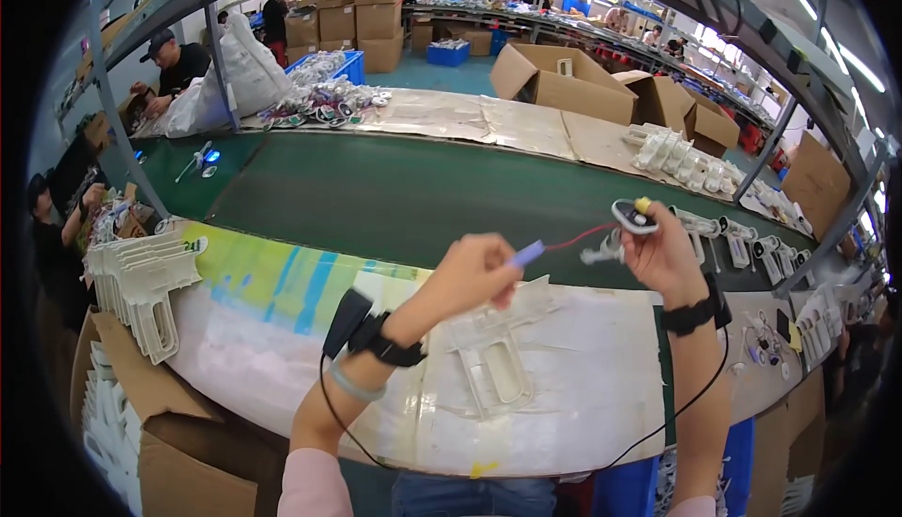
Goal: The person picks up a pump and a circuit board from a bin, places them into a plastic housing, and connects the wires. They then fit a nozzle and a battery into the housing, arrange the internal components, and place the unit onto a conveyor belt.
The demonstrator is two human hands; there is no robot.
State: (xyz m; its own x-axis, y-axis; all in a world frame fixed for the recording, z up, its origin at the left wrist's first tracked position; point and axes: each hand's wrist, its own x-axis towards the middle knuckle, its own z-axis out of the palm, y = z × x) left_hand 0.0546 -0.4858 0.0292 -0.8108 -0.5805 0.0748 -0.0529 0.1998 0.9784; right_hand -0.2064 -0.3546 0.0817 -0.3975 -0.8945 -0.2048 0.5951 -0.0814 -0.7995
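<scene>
My left hand (479, 273) is closed on a slim violet battery (528, 254) at its fingertips. A red wire (581, 236) runs from the battery to a small wired assembly (631, 219) with a white rim, a dark middle and a yellow piece. My right hand (662, 254) grips this assembly, raised over the belt's near edge. Beside the right fingers, a pale plastic part (603, 250) hangs; whether it is joined to the assembly I cannot tell. Below my hands, a white plastic housing half (528, 376) with a looped handle lies flat on the worktop.
A green conveyor belt (395, 188) crosses ahead, with white units (738, 240) on its right. Stacked white housings (146, 277) stand at left above a cardboard box (202, 461). Wired parts (319, 99) are heaped beyond the belt. A co-worker (177, 66) sits far left.
</scene>
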